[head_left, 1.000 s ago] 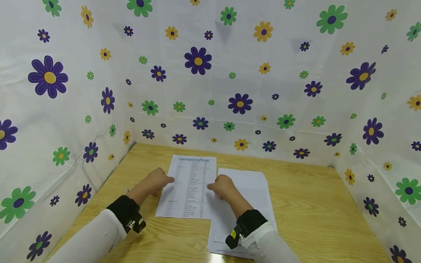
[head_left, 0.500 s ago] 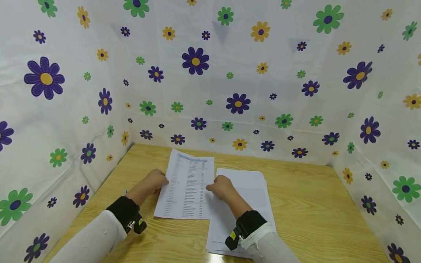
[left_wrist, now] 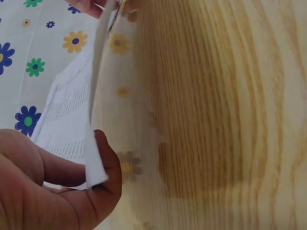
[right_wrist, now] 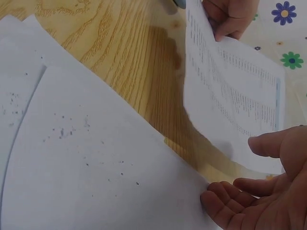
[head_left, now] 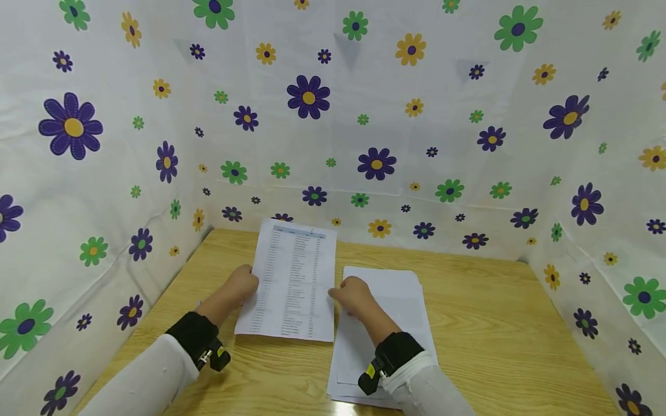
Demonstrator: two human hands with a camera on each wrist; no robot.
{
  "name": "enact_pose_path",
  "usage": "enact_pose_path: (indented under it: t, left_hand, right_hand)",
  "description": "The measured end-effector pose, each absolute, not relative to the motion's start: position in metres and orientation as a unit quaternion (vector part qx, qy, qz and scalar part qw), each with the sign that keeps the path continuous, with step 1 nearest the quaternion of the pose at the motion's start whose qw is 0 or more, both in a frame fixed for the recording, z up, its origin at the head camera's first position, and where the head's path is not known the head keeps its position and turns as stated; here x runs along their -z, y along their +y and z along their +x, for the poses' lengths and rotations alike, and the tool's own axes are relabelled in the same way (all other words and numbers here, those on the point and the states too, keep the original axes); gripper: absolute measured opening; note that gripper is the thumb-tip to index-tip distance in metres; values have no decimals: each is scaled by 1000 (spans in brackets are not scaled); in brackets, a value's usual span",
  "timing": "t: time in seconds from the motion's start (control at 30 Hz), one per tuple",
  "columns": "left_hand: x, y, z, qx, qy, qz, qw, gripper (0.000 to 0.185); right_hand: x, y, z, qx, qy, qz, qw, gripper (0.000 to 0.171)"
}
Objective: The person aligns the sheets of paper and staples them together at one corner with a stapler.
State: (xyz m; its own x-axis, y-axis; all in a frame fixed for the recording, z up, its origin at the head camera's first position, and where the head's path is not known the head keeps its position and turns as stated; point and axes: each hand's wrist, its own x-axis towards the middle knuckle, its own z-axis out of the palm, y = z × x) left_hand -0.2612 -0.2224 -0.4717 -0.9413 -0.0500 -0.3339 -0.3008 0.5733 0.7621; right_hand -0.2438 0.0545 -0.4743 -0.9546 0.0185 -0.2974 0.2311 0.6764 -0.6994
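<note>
A printed sheet of paper (head_left: 291, 283), covered in table rows under a blue header band, is tilted up off the table. My left hand (head_left: 240, 284) pinches its left edge between thumb and fingers, as the left wrist view shows. Beside the sheet's right edge is my right hand (head_left: 354, 297). In the right wrist view its thumb stands apart from loosely bent fingers, with a gap between them and no grip on the sheet. Those fingers lie at the edge of a pile of white papers (right_wrist: 96, 143), slightly uneven, under the right hand.
The wooden table (head_left: 489, 335) extends right of the pile and in front of the sheet. A flower-printed cloth (head_left: 333, 138) encloses the back and both sides. A small item, mostly hidden, lies behind the left wrist (head_left: 199, 303).
The printed sheet lay nearly flat one second ago; its far end has risen and it has shifted slightly left with my left hand. My right hand has hardly moved.
</note>
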Motion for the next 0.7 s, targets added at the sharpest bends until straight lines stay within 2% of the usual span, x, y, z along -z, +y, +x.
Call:
enact_pose_path:
  t: [0.17, 0.4, 0.53, 0.7]
  left_hand:
    - [471, -220, -260, -451, 874, -102, 151, 57]
    - [472, -212, -259, -457, 871, -97, 154, 57]
    - [471, -209, -259, -470, 863, -97, 156, 58]
    - [469, -205, -259, -477, 861, -89, 154, 57]
  right_hand:
    - [474, 54, -245, 435, 887, 85, 128, 41]
    - [476, 55, -249, 530, 840, 101, 56, 32]
    - [474, 59, -253, 568, 814, 117, 42, 25]
    - [470, 66, -254, 590, 796, 128, 43, 32]
